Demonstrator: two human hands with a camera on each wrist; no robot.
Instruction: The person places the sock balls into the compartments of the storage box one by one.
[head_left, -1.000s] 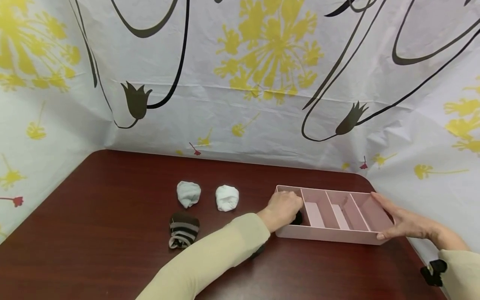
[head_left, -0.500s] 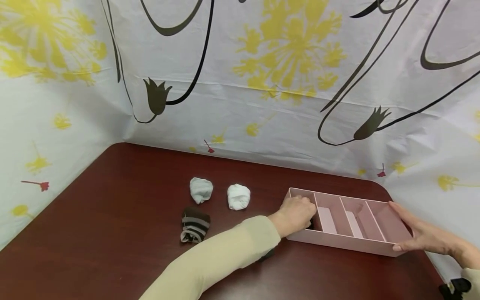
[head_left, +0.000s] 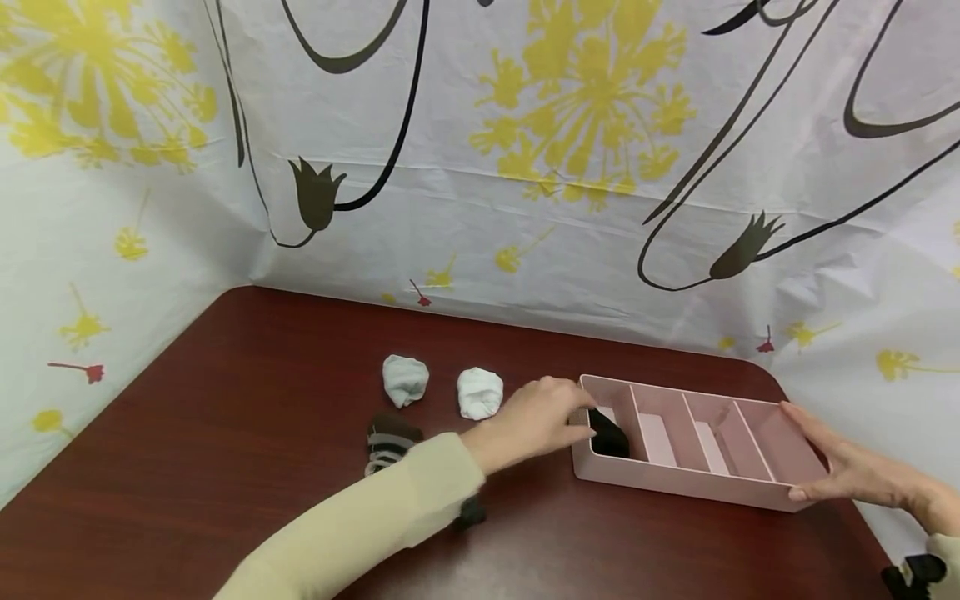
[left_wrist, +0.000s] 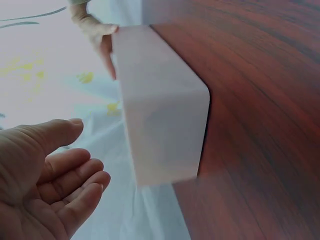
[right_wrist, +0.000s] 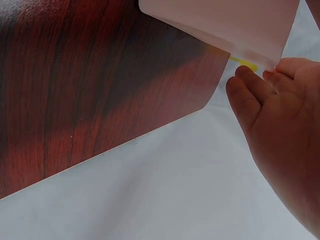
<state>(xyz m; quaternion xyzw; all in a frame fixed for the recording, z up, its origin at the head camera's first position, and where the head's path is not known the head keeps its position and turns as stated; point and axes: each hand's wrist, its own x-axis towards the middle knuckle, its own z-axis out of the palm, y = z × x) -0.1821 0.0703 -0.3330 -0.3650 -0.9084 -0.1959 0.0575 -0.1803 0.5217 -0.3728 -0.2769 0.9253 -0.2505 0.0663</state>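
Note:
A pink divided box (head_left: 675, 487) with several compartments stands at the right of the table in the head view. A folded black sock (head_left: 609, 435) lies in its leftmost compartment. Just left of that end, my left hand (head_left: 534, 421) hovers with relaxed fingers and nothing in them; the left wrist view shows its palm side beside the box's end wall (left_wrist: 165, 140). At the opposite end, my right hand (head_left: 851, 467) grips the box, thumb at the front corner and fingers at the back one. Left of the box lie a white balled sock (head_left: 480, 393), a pale grey one (head_left: 405, 380) and a striped sock (head_left: 390, 442).
The dark red-brown table (head_left: 187, 467) reaches back to a white patterned sheet (head_left: 450, 208) that hangs behind and at the sides. My left forearm crosses in front of the striped sock and partly hides it.
My left hand has let go of the black sock and drawn out leftward from the compartment. The right hand keeps its hold on the box. The head view has shifted a little.

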